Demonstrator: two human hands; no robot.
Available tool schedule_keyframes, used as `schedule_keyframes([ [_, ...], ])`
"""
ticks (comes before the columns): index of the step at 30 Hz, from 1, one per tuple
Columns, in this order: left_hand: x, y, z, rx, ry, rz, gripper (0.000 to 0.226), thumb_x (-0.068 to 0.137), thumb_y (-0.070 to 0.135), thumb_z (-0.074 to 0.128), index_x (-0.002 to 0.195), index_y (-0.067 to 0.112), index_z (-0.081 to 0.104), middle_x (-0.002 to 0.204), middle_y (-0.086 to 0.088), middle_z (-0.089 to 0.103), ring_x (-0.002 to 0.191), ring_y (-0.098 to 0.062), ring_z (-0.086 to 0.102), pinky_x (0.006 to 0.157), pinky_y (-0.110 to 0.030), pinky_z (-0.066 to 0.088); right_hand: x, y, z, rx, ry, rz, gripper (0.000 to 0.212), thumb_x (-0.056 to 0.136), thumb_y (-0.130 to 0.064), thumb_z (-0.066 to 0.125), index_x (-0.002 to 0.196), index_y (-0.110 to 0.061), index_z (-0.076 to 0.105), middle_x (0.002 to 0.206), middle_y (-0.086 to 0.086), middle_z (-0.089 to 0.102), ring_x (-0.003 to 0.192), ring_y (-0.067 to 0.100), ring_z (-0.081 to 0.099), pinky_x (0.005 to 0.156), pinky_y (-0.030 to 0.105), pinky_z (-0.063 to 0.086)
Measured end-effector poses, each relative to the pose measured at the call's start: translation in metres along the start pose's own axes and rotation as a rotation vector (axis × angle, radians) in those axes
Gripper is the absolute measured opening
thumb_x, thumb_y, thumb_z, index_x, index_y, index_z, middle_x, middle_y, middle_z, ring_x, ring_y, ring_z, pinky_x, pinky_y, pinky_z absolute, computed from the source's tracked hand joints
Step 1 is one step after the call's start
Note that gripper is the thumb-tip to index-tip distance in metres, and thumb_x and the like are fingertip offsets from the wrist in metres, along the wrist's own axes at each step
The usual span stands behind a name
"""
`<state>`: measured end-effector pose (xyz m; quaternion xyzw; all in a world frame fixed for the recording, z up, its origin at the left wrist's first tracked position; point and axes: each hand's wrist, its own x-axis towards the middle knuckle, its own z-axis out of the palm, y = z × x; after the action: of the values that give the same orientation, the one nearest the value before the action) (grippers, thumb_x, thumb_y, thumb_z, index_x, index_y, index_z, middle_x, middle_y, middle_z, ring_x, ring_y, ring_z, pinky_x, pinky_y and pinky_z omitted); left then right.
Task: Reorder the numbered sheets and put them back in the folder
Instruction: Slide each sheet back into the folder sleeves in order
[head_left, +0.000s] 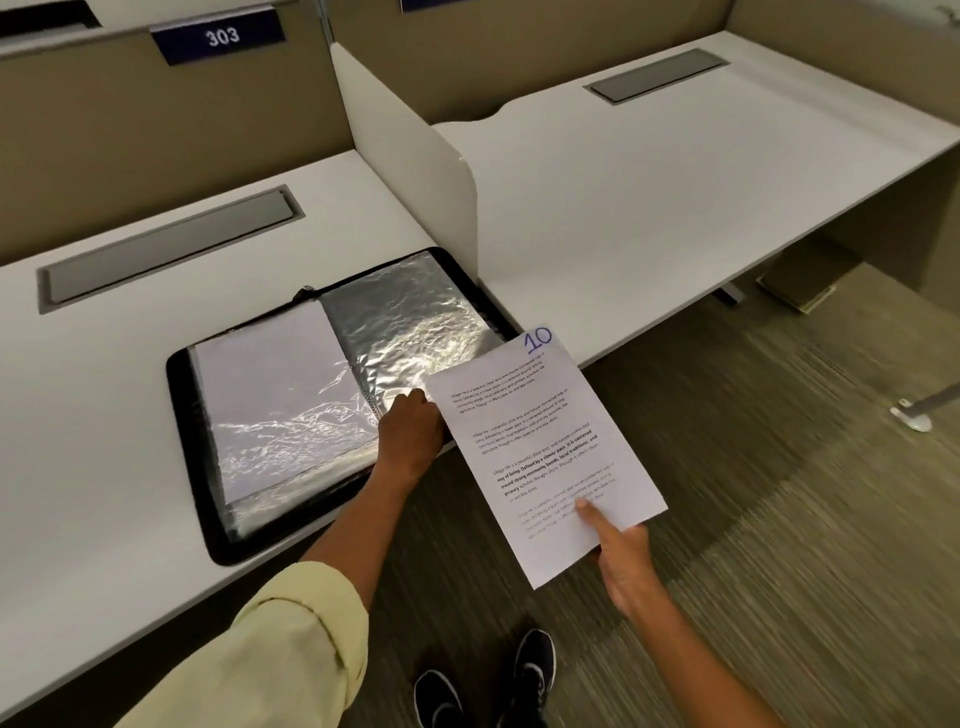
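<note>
A black zip folder (197, 499) lies open on the left desk, its clear plastic sleeves shining. The left sleeve (270, 384) holds a white page; the right sleeve (415, 322) looks crinkled and silvery. My left hand (410, 434) rests at the folder's near right edge, fingers curled at the bottom of the right sleeve. My right hand (621, 553) pinches the lower edge of a printed sheet marked 10 (540, 447), thumb on top. The sheet hangs in the air past the desk's front edge, its top left corner over the folder next to my left hand.
A white divider panel (415, 171) separates the left desk (104, 415) from the right desk (675, 197). Each desk has a grey cable hatch (166, 244). A blue sign reads 303 (222, 36). Carpet and my black shoes (530, 675) are below.
</note>
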<state>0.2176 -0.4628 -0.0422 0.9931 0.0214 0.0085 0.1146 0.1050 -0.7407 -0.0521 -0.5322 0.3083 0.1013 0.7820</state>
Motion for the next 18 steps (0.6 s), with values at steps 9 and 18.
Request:
schedule_keyframes([
  [9, -0.002, -0.004, -0.012, -0.585, 0.152, -0.403, 0.006, 0.084, 0.01, 0.069, 0.079, 0.009, 0.073, 0.088, -0.006, 0.071, 0.08, -0.022, 0.063, 0.071, -0.029, 0.043, -0.013, 0.001, -0.007, 0.034, -0.005, -0.027, 0.047, 0.085, 0.0, 0.073, 0.127, -0.017, 0.061, 0.118, 0.002, 0.073, 0.11, 0.019, 0.069, 0.084, 0.03, 0.057],
  [18, -0.001, -0.02, -0.012, -0.884, 0.089, -0.509, 0.022, 0.079, 0.013, 0.077, 0.063, 0.027, 0.072, 0.071, 0.003, 0.072, 0.072, -0.018, 0.066, 0.081, -0.046, 0.057, -0.023, 0.004, -0.01, 0.039, -0.016, -0.057, 0.05, 0.084, -0.001, 0.074, 0.128, -0.022, 0.06, 0.12, 0.0, 0.073, 0.112, 0.018, 0.068, 0.094, 0.038, 0.054],
])
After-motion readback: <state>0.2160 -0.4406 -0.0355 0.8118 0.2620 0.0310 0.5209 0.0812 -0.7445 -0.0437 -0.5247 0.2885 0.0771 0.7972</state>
